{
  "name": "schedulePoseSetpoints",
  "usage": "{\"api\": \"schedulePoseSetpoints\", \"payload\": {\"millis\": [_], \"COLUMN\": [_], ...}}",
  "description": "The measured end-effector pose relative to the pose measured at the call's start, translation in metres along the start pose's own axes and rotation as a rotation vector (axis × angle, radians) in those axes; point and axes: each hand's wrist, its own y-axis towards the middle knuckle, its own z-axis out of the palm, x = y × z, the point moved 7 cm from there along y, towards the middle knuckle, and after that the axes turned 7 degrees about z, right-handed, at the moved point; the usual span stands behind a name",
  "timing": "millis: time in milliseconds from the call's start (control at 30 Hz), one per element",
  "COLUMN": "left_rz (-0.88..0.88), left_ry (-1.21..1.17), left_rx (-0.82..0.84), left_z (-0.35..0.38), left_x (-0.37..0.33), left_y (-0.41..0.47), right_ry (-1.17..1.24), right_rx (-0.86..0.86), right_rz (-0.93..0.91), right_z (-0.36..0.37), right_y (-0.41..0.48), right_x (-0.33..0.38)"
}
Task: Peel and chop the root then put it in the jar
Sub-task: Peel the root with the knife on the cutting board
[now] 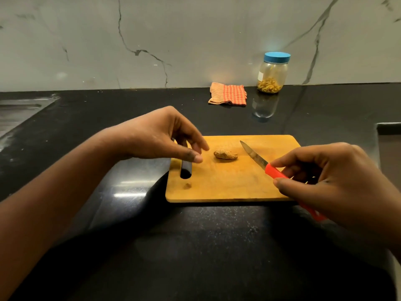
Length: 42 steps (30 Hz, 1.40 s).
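A knobbly brown root lies unpeeled on a wooden cutting board. My left hand hovers over the board's left end, fingers loosely curled, holding nothing, its fingertips a short way left of the root. My right hand grips the red handle of a small knife, whose blade points up-left and lies just right of the root. A clear jar with a blue lid on it stands at the back by the wall, with yellowish chopped pieces in its bottom.
A folded orange checked cloth lies left of the jar. A small brown scrap sits on the board near its handle slot. The black counter runs to a sink drainer at far left and a recess at right.
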Motion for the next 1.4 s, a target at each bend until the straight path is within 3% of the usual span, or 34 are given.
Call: {"api": "schedulePoseSetpoints", "payload": {"millis": [67, 300, 433, 667, 1400], "left_rz": [0.016, 0.062, 0.104, 0.285, 0.274], "left_ry": [0.061, 0.163, 0.127, 0.146, 0.186], "left_rx": [-0.089, -0.046, -0.120, -0.177, -0.187], "left_z": [0.002, 0.027, 0.030, 0.030, 0.031], "left_x": [-0.006, -0.015, -0.007, -0.011, -0.009], "left_y": [0.015, 0.055, 0.055, 0.050, 0.051], "right_ry": [0.002, -0.004, 0.013, 0.033, 0.002], "right_rx": [-0.006, -0.020, -0.003, -0.006, 0.128], "right_rz": [0.003, 0.008, -0.001, -0.024, -0.094], "right_z": [0.000, 0.005, 0.008, 0.013, 0.022], "right_y": [-0.001, -0.002, -0.002, 0.000, 0.012], "right_x": [0.000, -0.003, -0.004, -0.002, 0.009]}}
